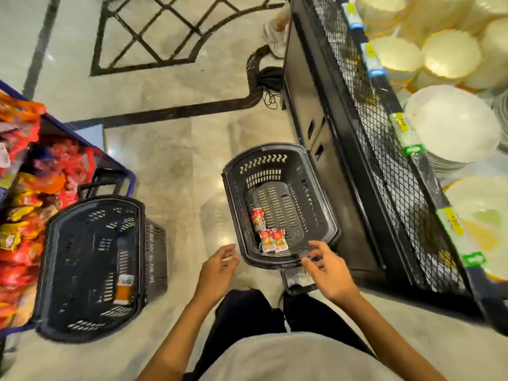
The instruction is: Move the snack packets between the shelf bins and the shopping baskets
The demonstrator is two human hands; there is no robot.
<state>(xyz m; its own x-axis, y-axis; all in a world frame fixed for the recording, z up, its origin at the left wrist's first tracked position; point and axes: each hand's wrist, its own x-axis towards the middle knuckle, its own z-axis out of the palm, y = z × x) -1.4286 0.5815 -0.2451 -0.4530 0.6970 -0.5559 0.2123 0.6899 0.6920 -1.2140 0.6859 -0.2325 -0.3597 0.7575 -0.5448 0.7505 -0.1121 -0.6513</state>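
Two black shopping baskets stand on the floor. The right basket (280, 160) holds three small red and white snack packets (270, 235) at its near end. The left basket (90, 268) holds one orange and white packet (123, 288) near its right wall. My left hand (220, 270) hovers just left of the right basket's near corner, fingers loosely curled and holding nothing. Above that basket's near rim, my right hand (327, 268) hangs with fingers spread and relaxed, also holding nothing. The shelf bin (115, 163) at the far left is piled with red, orange and yellow snack packets (24, 215).
A black wire-mesh shelf (384, 160) with stacked white plates (450, 122) runs along the right. Polished marble floor lies between the baskets. Another person's shoe (275, 37) shows at the top beside the shelf, with a dark cord bundle (270, 78) below it.
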